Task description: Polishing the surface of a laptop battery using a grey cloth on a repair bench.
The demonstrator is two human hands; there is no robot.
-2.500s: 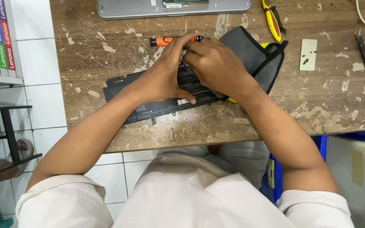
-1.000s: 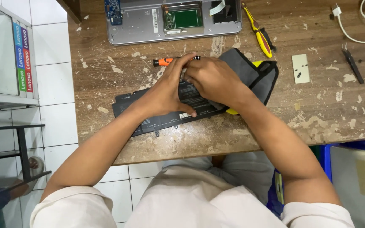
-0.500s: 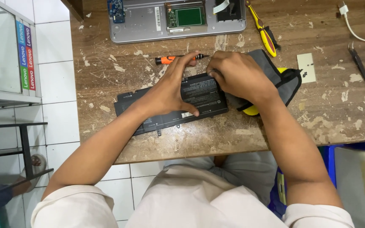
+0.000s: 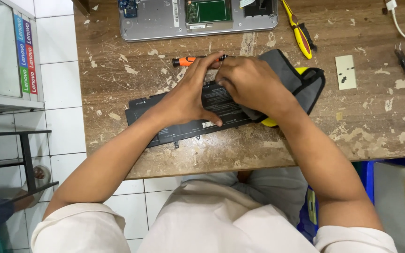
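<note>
Head view: left hand (image 4: 188, 100) presses flat on the black laptop battery (image 4: 165, 119); right hand (image 4: 249, 84) pinches its edge. Prying hard could puncture a cell.

Short beige sleeves (arms bare).

A black battery pack (image 4: 165, 119) is seen on a brown desk (image 4: 376, 117) flecked with pale chipped patches. An orange-and-black screwdriver (image 4: 188, 61), a grey pouch (image 4: 291, 77) edged black, and yellow-handled pliers (image 4: 298, 33) are shown.
</note>
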